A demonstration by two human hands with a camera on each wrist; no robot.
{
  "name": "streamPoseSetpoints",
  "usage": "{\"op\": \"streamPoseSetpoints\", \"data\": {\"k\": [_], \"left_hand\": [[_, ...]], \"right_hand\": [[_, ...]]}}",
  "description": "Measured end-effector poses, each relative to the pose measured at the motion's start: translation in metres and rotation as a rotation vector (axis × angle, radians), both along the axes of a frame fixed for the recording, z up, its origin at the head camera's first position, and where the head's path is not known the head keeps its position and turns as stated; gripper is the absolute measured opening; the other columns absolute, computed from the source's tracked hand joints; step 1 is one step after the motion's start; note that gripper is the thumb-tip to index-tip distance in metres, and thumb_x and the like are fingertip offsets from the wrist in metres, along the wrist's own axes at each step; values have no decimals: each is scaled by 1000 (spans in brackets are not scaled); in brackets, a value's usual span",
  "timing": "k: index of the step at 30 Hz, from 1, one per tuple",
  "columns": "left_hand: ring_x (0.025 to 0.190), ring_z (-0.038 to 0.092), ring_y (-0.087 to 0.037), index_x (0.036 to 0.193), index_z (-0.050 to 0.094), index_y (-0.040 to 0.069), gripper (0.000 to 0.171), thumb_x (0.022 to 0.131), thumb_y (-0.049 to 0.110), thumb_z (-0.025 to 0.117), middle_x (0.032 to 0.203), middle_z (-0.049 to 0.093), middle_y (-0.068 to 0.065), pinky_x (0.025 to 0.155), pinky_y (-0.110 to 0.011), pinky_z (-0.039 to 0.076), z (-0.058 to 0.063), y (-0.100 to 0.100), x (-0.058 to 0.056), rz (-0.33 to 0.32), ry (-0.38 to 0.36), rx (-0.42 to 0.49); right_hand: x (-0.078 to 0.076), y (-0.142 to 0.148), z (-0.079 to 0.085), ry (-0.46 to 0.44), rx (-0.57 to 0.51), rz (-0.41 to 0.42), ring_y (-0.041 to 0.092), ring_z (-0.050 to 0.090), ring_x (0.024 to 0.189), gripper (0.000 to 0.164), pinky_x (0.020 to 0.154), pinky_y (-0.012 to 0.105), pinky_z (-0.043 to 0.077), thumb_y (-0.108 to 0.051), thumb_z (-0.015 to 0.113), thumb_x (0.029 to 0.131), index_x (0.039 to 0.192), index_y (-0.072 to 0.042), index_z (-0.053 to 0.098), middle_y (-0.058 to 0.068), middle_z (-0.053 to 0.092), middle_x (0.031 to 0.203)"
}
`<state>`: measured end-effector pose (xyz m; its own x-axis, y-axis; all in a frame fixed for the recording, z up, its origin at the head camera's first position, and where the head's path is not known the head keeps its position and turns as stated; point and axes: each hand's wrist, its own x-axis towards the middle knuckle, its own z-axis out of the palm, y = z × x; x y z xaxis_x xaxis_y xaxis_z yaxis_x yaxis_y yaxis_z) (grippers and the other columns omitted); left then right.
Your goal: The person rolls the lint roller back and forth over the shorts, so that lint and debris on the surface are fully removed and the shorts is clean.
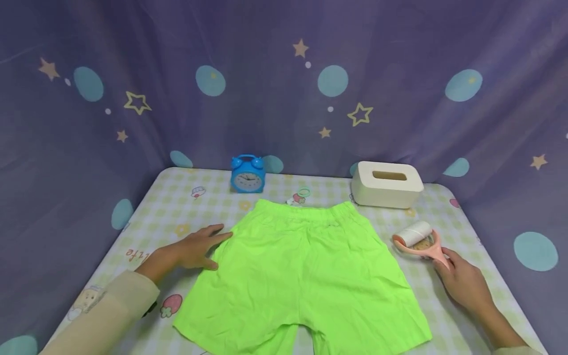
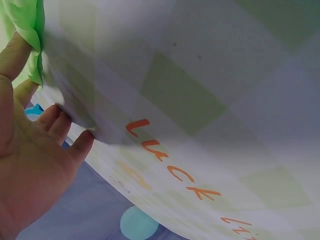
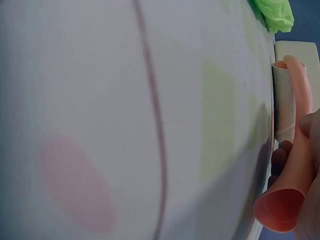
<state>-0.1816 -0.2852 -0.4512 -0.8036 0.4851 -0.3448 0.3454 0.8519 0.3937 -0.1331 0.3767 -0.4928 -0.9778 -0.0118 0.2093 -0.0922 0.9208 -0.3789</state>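
Observation:
Neon green shorts (image 1: 301,266) lie spread out in front of me, waistband at the far side. My left hand (image 1: 195,250) is at their left edge with fingers loosely spread; in the left wrist view its thumb and a fingertip touch the green cloth (image 2: 22,20). On the right, my right hand (image 1: 466,283) grips the pink handle of a lint roller (image 1: 414,234). The roller's white sheet roll points away from me, to the right of the shorts. In the right wrist view the handle's hollow end (image 3: 281,210) shows below the curled fingers (image 3: 279,162).
A blue alarm clock (image 1: 247,176) stands at the back, left of the waistband. A cream tissue box (image 1: 386,192) sits at the back right. The checked tablecloth (image 1: 213,197) covers the table, with a patterned purple curtain (image 1: 266,39) behind and on both sides.

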Motion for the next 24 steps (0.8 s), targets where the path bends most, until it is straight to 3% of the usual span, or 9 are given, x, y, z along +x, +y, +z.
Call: {"op": "streamPoseSetpoints", "data": {"k": [7,12,16,20,24], "left_hand": [[149,24,-54,161,31,14,90,88,34,80,166,18,-27,111,-72,31,0,-5,4,19,13,7],[149,24,-53,162,32,16,91,87,36,81,167,18,-26,110,-71,33,5,-4,4,26,-12,3],[149,26,-52,162,30,17,93,87,39,80,167,20,-24,109,-70,36,14,-5,2,37,-24,-5],[147,33,-50,162,30,19,86,92,37,76,167,23,-20,105,-67,42,35,-5,2,27,89,-2],[144,41,-47,160,35,19,78,95,34,74,165,29,-19,103,-63,47,65,6,1,-45,311,-6]], "right_hand": [[-8,-5,1,-27,20,15,60,63,101,52,73,66,48,-29,57,104,136,13,53,37,67,116],[-13,-3,9,-52,-7,44,46,69,85,54,65,52,51,-28,57,104,135,16,52,31,71,103],[-14,-3,25,-92,-15,49,41,65,89,59,65,48,50,-32,53,106,139,17,48,31,65,109],[-15,-6,48,-35,-8,61,50,59,99,57,70,59,48,-29,54,105,141,15,46,36,57,120],[-22,-17,74,55,16,124,50,56,104,55,75,64,45,-26,60,103,141,12,48,36,53,126]]}}
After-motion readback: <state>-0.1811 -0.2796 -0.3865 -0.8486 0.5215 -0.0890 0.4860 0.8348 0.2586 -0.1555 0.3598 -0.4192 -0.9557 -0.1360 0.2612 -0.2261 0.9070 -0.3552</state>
